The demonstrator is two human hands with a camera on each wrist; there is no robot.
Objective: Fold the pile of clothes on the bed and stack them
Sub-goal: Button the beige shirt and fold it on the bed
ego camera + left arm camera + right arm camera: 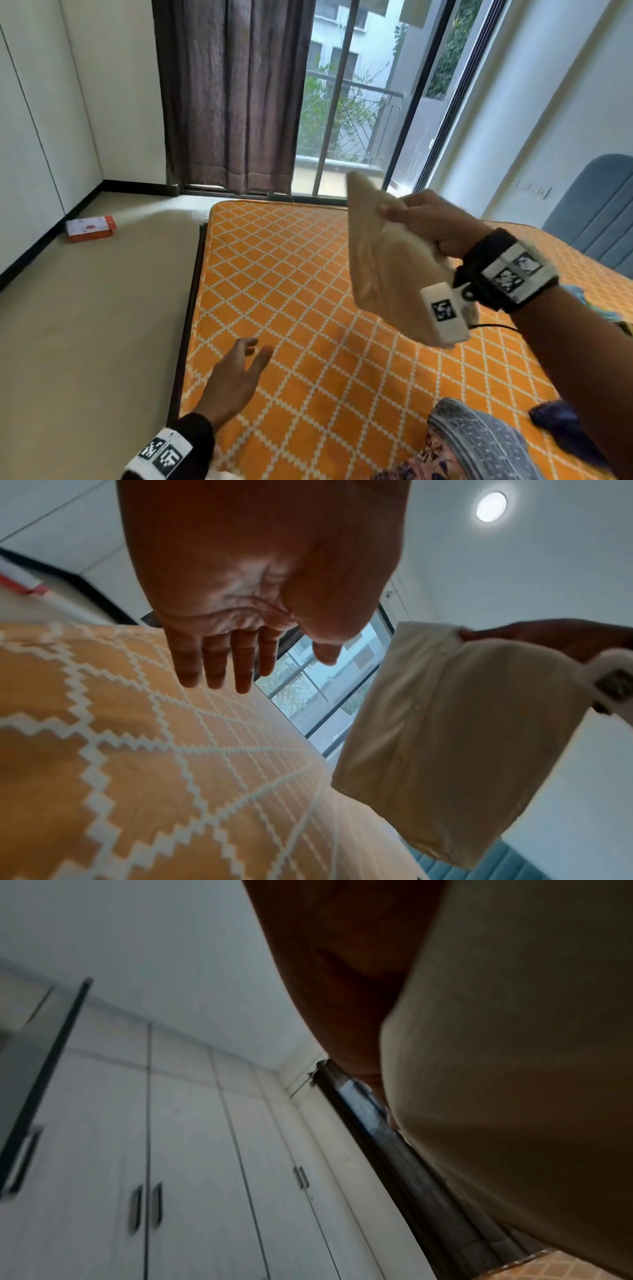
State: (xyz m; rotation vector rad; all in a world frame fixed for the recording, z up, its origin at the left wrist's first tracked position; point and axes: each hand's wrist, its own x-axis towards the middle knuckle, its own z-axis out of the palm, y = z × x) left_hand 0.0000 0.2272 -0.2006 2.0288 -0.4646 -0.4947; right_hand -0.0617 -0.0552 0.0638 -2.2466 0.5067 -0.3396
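Note:
My right hand (424,222) grips a folded cream garment (380,260) and holds it in the air above the bed (291,274), which has an orange cover with a white lattice pattern. The same cream garment (455,723) hangs at the right of the left wrist view and fills the right side of the right wrist view (514,1069). My left hand (239,370) hovers low over the bed's near left edge, fingers straight and spread, holding nothing. Unfolded clothes lie at the bottom right: a blue-grey patterned piece (479,442) and a dark blue one (565,431).
A red and white box (90,228) lies on the floor by the left wall. A dark curtain (233,96) and a glass balcony door stand beyond the bed. A blue padded headboard (596,219) is at the right. White wardrobe doors (192,1150) line one wall.

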